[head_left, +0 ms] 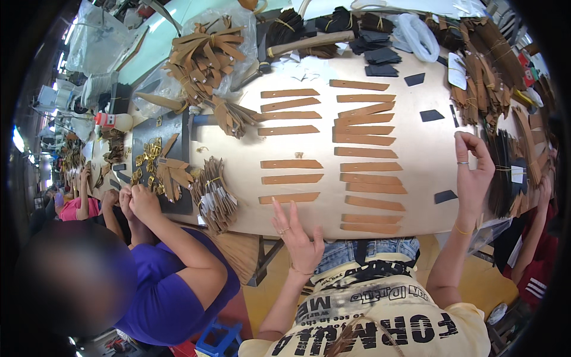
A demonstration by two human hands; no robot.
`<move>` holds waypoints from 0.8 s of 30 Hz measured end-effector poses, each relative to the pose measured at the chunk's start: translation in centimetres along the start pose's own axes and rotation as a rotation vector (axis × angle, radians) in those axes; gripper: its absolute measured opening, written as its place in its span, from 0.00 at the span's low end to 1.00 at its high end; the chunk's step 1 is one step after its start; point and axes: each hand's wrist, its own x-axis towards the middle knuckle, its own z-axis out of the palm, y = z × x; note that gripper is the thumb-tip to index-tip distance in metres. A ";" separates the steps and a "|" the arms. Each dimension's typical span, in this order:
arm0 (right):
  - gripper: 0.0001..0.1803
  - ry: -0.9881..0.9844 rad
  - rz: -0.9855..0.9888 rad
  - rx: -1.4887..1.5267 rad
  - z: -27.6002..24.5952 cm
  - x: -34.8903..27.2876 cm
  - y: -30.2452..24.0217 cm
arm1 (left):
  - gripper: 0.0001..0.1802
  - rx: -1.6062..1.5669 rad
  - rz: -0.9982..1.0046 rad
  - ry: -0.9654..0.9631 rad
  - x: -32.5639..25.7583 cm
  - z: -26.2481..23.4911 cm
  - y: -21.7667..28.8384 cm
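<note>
Near the front edge of the table (331,202), the left hand (300,243), fingers spread, met a brown strip (288,197), seemingly light, flexible, best pinched mid-length; whether the right hand (475,169) grasped anything, I couldn't tell.

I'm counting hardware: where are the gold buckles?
The gold buckles lie left in the head view, on the dark board, just left of loose brown straps.

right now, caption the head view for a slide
Two columns of tan strips on the table, left hand at the left column, right hand beyond the right one.
</note>
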 end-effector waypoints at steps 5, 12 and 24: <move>0.07 0.064 -0.060 0.047 -2.0 -0.4 -1.2 | 0.30 0.149 0.196 0.289 -0.9 3.5 -1.9; 0.08 0.149 0.086 0.059 -4.1 -1.6 0.8 | 0.28 0.166 0.274 0.330 -0.7 3.7 -2.4; 0.06 -0.063 -0.070 -0.062 -0.4 -1.0 -0.3 | 0.40 0.382 0.007 -0.335 8.2 0.1 1.9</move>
